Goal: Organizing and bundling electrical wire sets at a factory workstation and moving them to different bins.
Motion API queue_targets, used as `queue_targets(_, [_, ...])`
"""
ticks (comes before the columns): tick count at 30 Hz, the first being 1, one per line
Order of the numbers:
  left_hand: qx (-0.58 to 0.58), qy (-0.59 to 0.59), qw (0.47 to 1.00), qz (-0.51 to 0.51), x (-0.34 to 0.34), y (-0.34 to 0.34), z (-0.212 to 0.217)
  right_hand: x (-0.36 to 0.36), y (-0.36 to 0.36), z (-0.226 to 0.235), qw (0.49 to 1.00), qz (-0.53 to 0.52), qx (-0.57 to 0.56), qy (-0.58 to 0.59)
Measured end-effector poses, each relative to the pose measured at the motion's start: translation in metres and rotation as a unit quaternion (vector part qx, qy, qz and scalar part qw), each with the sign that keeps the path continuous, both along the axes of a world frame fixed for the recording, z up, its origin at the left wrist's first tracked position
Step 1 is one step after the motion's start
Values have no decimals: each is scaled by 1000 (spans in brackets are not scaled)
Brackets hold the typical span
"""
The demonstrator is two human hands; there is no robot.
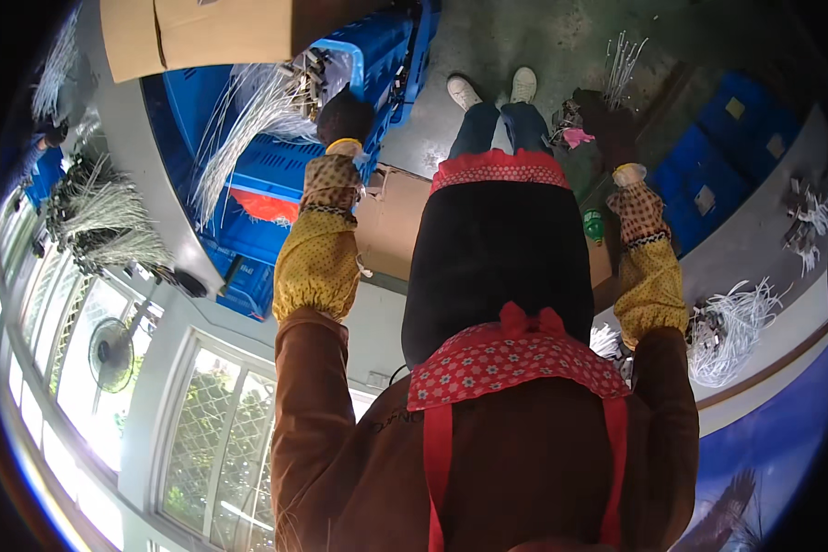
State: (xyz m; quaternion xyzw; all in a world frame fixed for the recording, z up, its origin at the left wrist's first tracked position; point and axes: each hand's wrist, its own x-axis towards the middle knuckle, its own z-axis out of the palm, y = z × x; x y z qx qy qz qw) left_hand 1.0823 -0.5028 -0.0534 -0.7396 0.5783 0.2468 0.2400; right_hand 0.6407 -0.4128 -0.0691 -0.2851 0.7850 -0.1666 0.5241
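Observation:
My left hand [345, 120], in a dark glove, is at the rim of a blue crate [359, 46]. Right beside it lies a bundle of white wires [258, 129] with small metal ends. Its fingers merge into one dark shape, so a hold on the wires cannot be made out. On the other side, my right hand [609, 133], also dark-gloved, is low over the shadowed floor area. Near it are a pink scrap [577, 137], a small pile of parts [568, 118] and some thin upright wires [624, 69]. The shade hides its fingers.
A cardboard box [202, 37] stands at the far left, above blue crates. Blue bins [731, 138] stand at the right. White wire bundles [731, 336] lie at the right and dark-and-white ones [110, 221] at the left. A green bottle [593, 225] is near my right forearm.

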Motion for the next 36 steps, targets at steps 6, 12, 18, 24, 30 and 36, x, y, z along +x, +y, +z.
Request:
queue_targets(6, [0, -21, 999, -46, 7, -4, -4, -23, 32, -25, 995, 19, -57, 82])
queue_targets(12, [36, -45, 996, -64, 13, -12, 8, -44, 51, -40, 989, -47, -140, -27])
queue_targets(18, [63, -47, 988, -131, 37, -21, 26, -63, 80, -72, 990, -22, -128, -48])
queue_targets(24, [59, 99, 982, -150, 36, -34, 91, -49, 74, -23, 936, 113, -290, 163])
queue_targets(30, [99, 134, 984, -65, 11, -46, 138, -15, 83, -51, 980, 11, -170, 99])
queue_targets(36, [146, 113, 981, -61, -7, -49, 141, 17, 91, -67, 970, -195, -138, -48])
